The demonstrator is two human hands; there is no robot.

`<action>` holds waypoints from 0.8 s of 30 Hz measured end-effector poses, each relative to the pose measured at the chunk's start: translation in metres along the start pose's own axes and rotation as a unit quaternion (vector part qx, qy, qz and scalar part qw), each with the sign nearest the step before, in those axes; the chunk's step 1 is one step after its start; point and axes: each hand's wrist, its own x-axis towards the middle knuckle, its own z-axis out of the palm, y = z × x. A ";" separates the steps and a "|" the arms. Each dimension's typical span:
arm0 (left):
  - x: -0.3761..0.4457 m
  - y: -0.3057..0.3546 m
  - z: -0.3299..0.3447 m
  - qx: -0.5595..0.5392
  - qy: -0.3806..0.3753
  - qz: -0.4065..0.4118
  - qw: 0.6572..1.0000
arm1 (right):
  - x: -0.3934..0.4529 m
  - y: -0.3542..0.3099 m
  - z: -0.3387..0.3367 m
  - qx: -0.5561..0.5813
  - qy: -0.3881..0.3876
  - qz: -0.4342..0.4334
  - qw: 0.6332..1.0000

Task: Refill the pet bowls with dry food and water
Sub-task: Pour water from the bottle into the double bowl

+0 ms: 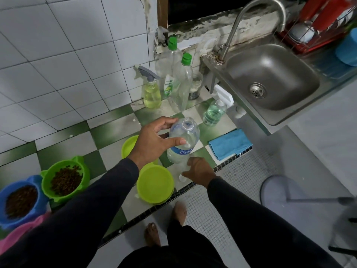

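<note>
Left hand (154, 140) grips the uncapped water bottle (183, 140), upright on the tiled ledge (114, 132) near its front edge. Right hand (199, 171) pinches the white cap (182, 178) just beside the bottle base. Two lime bowls (155, 183) sit left of the bottle, touching. Green bowl (65, 177) and blue bowl (21, 202) at the ledge's left end hold kibble.

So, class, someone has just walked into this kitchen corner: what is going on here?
A person stands at a tiled counter beside the sink. The left hand grips an uncapped water bottle near its shoulder, while the right hand steadies its base and seems to hold the white cap. The green bowl and blue bowl already hold dry food. Two lime bowls sit near the bottle; no water shows in them.
</note>
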 end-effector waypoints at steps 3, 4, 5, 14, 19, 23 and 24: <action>-0.001 -0.002 -0.001 0.006 0.001 0.002 1.000 | -0.008 0.003 0.015 -0.034 -0.026 -0.046 0.998; -0.001 -0.002 -0.001 0.009 0.001 0.004 1.000 | -0.010 0.004 0.019 -0.053 -0.025 -0.062 0.996; -0.001 -0.002 0.000 0.012 0.001 0.007 1.000 | -0.012 0.005 0.022 -0.067 -0.023 -0.076 0.995; -0.004 -0.005 0.003 0.000 -0.001 0.005 1.000 | -0.014 0.009 0.033 -0.098 -0.016 -0.123 0.987; -0.004 -0.006 0.003 -0.002 -0.006 0.009 1.000 | -0.015 0.008 0.035 -0.092 -0.007 -0.117 0.989; -0.004 -0.008 0.003 -0.007 -0.010 0.021 1.000 | -0.021 0.008 0.024 -0.028 0.023 -0.101 0.994; -0.004 -0.009 0.003 -0.004 -0.011 0.026 1.000 | -0.023 0.008 0.019 -0.009 0.043 -0.096 0.994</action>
